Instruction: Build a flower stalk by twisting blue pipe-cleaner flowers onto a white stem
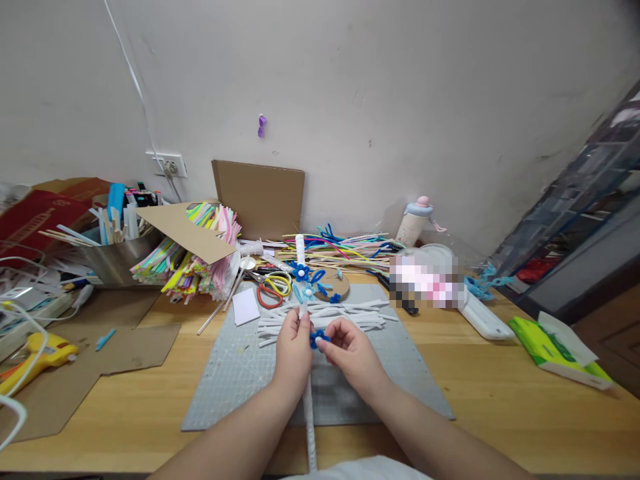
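Note:
My left hand is closed around a long white wrapped stick. The stick runs from my lap up past my fingers to a white top. A dark blue fuzzy flower and a light blue flower sit on it above that hand. My right hand pinches another dark blue flower with a pale centre, close against the stick. Whether this flower is attached cannot be seen. Behind my hands lie several white pipe cleaners on a grey cutting mat.
Scissors and a white card lie left of the stick. A round wooden disc holds blue pieces. Further left are a bundle of coloured pipe cleaners and a yellow glue gun. A green tissue pack lies right.

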